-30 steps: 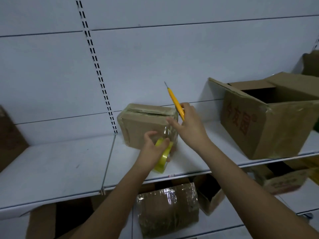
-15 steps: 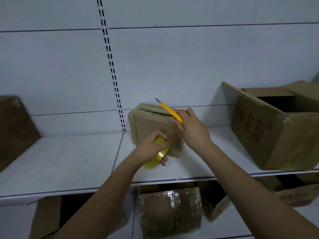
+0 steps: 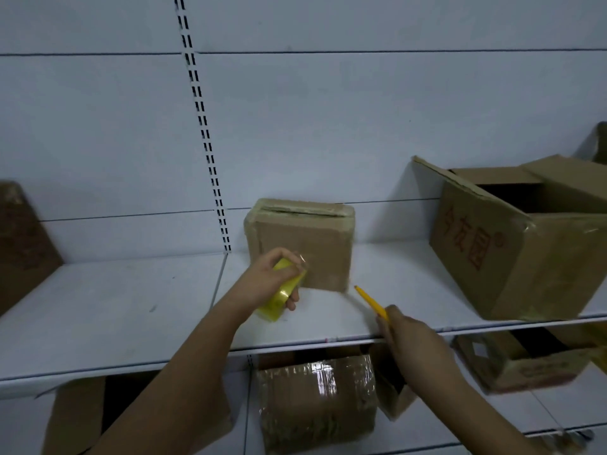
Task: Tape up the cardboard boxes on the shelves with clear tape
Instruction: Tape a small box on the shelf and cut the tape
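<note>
1. The small cardboard box point(image 3: 300, 244) stands on the upper shelf point(image 3: 98, 310), near its back wall, with tape sheen on its top edges and front face.
2. The left hand point(image 3: 269, 279) grips the roll of clear tape point(image 3: 282, 293), which looks yellowish on the roll, just in front of the box's lower left corner; whether the roll touches the cardboard cannot be told.
3. The right hand point(image 3: 410, 336) grasps a yellow utility knife point(image 3: 371, 302) at the shelf's front edge, its tip pointing up and left toward the box, well clear of it.
4. Judging by this, the strip on this box looks cut and the step in hand is finishing the seal.
5. To do it well, I would press the free end flat along the front face and rub out bubbles, so the tape bonds at the corners.
6. The blade should stay angled away from the left wrist, since the two hands work close together.
7. The large open box point(image 3: 492, 251) to the right has its flaps up and seems the next job.
8. Its front bears red printed Chinese characters, which appear to read 今友园, with a small mark beside them; blur makes this uncertain.
9. No other writing is legible; the wrapped box point(image 3: 315, 399) on the lower shelf shows only glare.
</note>
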